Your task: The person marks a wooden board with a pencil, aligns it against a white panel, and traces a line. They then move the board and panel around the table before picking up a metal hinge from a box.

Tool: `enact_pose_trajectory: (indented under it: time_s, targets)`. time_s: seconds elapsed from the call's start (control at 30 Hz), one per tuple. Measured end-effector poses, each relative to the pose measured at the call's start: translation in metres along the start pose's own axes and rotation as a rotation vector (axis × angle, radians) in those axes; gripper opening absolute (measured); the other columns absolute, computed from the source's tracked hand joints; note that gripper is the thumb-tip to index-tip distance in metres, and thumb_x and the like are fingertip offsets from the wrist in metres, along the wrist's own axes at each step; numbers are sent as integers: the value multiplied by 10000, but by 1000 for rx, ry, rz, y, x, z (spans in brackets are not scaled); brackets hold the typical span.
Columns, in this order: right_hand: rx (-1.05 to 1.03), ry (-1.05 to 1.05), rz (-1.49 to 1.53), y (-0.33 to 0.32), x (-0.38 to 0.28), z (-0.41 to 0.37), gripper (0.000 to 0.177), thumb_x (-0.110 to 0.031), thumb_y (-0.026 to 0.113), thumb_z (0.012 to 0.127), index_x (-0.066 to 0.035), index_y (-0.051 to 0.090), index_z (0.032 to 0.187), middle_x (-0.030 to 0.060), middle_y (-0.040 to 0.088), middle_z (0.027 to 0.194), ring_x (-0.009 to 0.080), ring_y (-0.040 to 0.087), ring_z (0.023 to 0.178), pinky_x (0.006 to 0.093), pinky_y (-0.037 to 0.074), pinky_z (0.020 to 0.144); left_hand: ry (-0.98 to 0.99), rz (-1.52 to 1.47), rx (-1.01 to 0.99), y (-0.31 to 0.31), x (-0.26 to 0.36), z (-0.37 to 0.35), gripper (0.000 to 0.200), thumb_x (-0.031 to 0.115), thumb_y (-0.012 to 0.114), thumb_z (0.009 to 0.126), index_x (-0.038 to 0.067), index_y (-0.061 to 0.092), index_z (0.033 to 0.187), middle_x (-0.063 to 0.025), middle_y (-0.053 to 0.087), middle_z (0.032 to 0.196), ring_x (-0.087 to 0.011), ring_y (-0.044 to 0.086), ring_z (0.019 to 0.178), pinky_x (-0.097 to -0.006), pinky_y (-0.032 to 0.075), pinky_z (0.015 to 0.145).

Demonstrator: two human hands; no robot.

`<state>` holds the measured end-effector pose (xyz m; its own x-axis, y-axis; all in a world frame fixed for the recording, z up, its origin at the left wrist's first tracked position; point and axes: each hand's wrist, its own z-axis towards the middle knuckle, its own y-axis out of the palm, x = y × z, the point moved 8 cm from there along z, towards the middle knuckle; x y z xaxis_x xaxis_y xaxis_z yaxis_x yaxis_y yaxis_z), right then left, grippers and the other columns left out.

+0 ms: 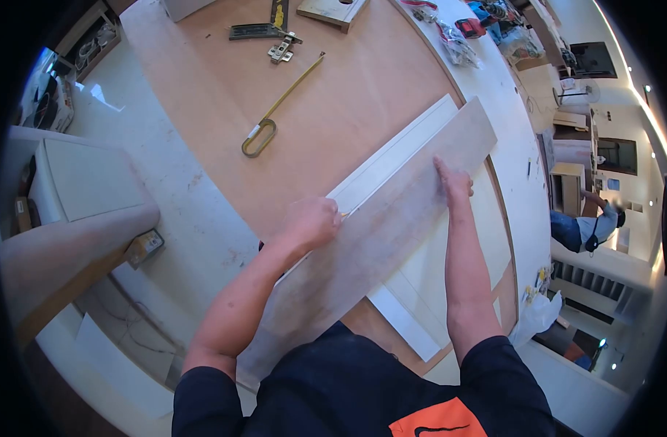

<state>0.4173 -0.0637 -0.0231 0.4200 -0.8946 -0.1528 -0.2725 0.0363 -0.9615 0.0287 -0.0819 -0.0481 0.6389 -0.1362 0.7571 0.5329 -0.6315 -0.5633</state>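
A long grey-brown board lies slantwise across the work table, over a white panel whose far strip shows along the board's upper edge. My left hand is closed at that edge, around a thin yellowish pencil-like tool whose tip meets the seam between board and panel. Toward the board's far right end, my right hand rests on its surface, thumb and fingers apart, with nothing seen in it; some fingers are hidden at the lower edge.
On the table lie a yellow-handled saw-like tool, a metal hinge and a dark square. More pale panels sit under the board. Plastic bags lie at the top right. Another person is far right.
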Motion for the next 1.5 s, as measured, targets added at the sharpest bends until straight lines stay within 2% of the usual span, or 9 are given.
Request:
enact_pose_trajectory:
  time_s: [0.17, 0.27, 0.37, 0.67, 0.83, 0.93, 1.13, 1.33, 1.5]
  targets:
    - [-27, 3, -7, 1, -2, 2, 1170, -754, 776, 612, 81, 500, 1383, 319, 419, 1452, 486, 360, 1357, 509, 363, 1109, -21, -3, 100, -10, 11, -1, 280, 284, 545, 954, 48, 696, 936, -205, 683, 846, -360, 666, 808, -459, 526, 729]
    - [-24, 9, -13, 1, 0, -1, 1152, -746, 775, 621, 75, 501, 1381, 303, 425, 1451, 476, 374, 1349, 518, 381, 1096, -187, -408, 388, -39, 6, -31, 241, 245, 563, 968, 55, 681, 1058, -179, 690, 879, -300, 671, 792, -406, 520, 701]
    - [-24, -1, -30, 0, -1, -1, 1113, -730, 771, 638, 58, 505, 1377, 268, 441, 1443, 456, 395, 1338, 536, 415, 1072, 132, -386, 841, -64, 2, -78, 226, 190, 598, 957, 47, 659, 1122, -161, 677, 909, -273, 651, 771, -368, 505, 690]
    - [15, -82, -3, -9, -2, -13, 1075, -705, 744, 690, 67, 485, 1393, 278, 453, 1441, 428, 428, 1339, 501, 404, 1093, -288, -194, 359, 16, -38, -166, 322, 287, 717, 868, 18, 630, 1022, -194, 643, 995, -375, 630, 920, -451, 509, 757]
    - [76, -242, 320, 22, 97, -2, 974, -628, 699, 789, 126, 484, 1366, 329, 460, 1427, 411, 436, 1358, 448, 342, 1149, -445, -209, 279, 12, -53, -164, 368, 346, 746, 841, -4, 662, 916, -211, 678, 895, -388, 660, 855, -448, 514, 768]
    - [152, -180, 108, 5, 167, -76, 930, -581, 701, 806, 130, 483, 1365, 330, 455, 1434, 423, 412, 1375, 443, 319, 1165, -431, -197, 324, -14, -62, -161, 354, 337, 752, 825, -9, 703, 883, -206, 703, 849, -368, 683, 811, -434, 526, 755]
    - [158, 173, 16, -27, 323, -227, 884, -462, 754, 801, 102, 443, 1407, 301, 398, 1473, 428, 444, 1334, 455, 346, 1146, -349, -29, 331, -143, -73, -121, 383, 358, 778, 781, -20, 745, 834, -200, 709, 745, -280, 695, 672, -388, 537, 672]
    - [-4, 812, 979, 8, 406, -318, 687, -338, 701, 899, 41, 447, 1413, 258, 432, 1455, 377, 460, 1333, 534, 422, 1026, -288, -64, 303, -229, -64, -57, 363, 336, 837, 757, -3, 709, 738, -53, 633, 635, -137, 541, 563, -341, 446, 543]
    - [-85, 947, 1312, 59, 438, -323, 634, -351, 632, 956, -37, 396, 1453, 230, 428, 1465, 387, 494, 1281, 587, 434, 954, -284, -40, 290, -254, -21, -32, 354, 321, 845, 753, 8, 686, 704, -39, 597, 621, -129, 492, 550, -354, 405, 516]
